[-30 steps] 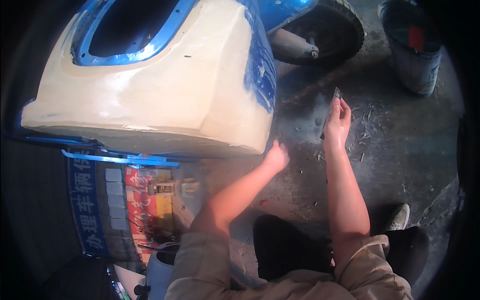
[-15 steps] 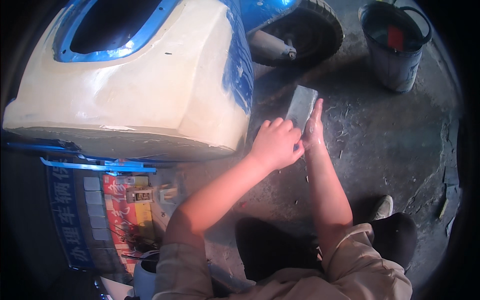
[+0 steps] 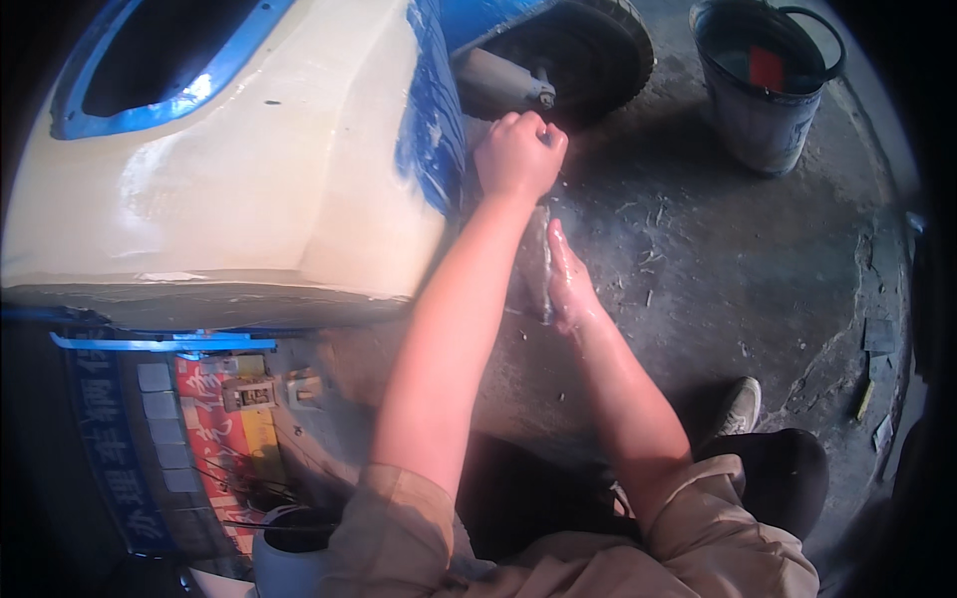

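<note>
My left hand (image 3: 519, 156) is closed in a fist beside the blue edge of a vehicle body (image 3: 269, 189); whatever is inside the fingers is hidden. The body panel is mostly coated in cream-coloured filler, with blue paint showing along its right side. Lower and to the right, my right hand (image 3: 570, 279) looks wet or smeared, thumb pointing up. It grips a flat grey rectangular board (image 3: 541, 269), seen tilted nearly edge-on. My left forearm passes in front of part of the board, and the right fingers are hidden behind it.
A dark bucket (image 3: 763, 130) with a red piece (image 3: 767, 69) in it stands at the far right. Near the panel is a black wheel (image 3: 598, 60). Light scraps dot the concrete floor (image 3: 718, 269). A grey-white container (image 3: 289, 553) stands at lower left.
My left hand has moved up and away from the board, toward the panel's blue edge. The right hand and board have shifted left and slightly down, the board turning edge-on. The whole view has shifted slightly.
</note>
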Demonstrator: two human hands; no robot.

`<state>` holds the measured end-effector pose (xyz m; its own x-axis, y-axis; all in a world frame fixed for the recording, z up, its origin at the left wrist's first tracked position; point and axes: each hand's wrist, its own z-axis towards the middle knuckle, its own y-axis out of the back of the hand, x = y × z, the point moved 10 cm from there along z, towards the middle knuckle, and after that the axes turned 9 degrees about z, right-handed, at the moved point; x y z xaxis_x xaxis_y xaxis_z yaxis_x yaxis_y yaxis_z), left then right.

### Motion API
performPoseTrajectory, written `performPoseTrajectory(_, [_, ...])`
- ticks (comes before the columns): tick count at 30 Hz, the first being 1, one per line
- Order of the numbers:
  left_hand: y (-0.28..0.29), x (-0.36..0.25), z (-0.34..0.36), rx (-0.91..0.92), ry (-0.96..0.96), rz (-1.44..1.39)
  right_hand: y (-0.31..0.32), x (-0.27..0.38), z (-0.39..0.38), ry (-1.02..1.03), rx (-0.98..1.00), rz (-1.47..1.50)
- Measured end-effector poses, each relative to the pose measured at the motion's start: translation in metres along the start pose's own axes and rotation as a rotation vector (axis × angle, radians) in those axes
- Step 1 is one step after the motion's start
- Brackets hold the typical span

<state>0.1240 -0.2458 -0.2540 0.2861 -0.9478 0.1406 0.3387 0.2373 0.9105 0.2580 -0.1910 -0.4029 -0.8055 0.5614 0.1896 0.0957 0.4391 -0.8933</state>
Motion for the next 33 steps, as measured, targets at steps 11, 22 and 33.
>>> performPoseTrajectory(11, [0.006, -0.095, -0.085, 0.077, -0.303, -0.368, 0.077, 0.055, 0.055, 0.093, 0.1, 0.451])
performPoseTrajectory(22, [-0.052, -0.062, -0.039, 0.177, -0.018, -0.085, 0.071, 0.053, 0.019, 0.026, -0.154, 0.14])
performPoseTrajectory(33, [0.051, -0.117, -0.026, -0.227, -0.392, 0.048, 0.113, 0.045, 0.03, 0.079, -0.28, 0.097])
